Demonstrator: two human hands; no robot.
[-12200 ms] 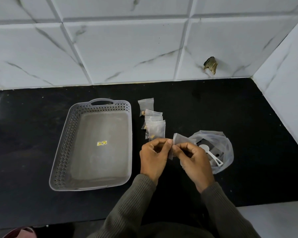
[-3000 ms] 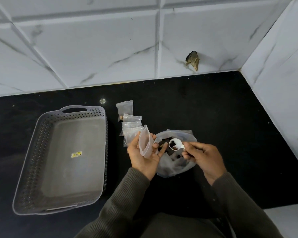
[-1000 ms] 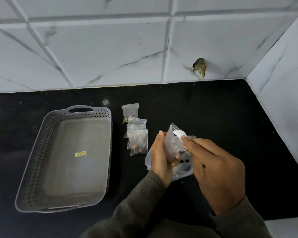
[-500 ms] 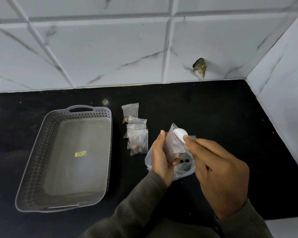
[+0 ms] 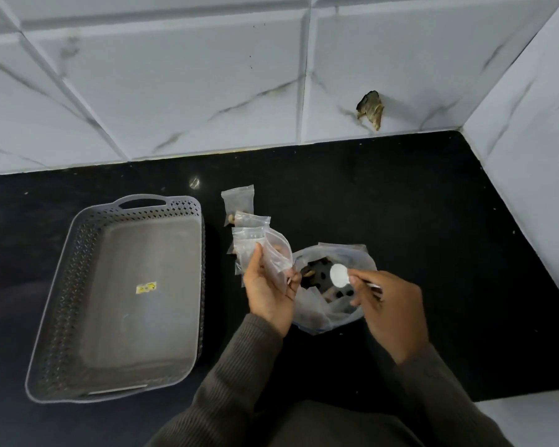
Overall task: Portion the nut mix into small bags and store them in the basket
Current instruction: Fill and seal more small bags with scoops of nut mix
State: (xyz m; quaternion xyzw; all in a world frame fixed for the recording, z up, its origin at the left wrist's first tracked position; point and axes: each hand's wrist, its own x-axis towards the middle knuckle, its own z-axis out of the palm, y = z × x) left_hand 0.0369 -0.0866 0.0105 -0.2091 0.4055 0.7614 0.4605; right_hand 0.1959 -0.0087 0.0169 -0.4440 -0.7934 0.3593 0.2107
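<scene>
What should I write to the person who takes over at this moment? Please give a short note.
Left hand holds an open small bag. Right hand holds the white scoop over the big nut-mix bag.
A row of portioned bags lies on the counter, right of the grey basket.
Done: some bags portioned.
Left: finish this bag, then move all bags into the basket; none is in it yet.

Grey perforated basket (image 5: 78, 285), black counter (image 5: 400, 221), white grey-veined wall tiles (image 5: 175, 75).
</scene>
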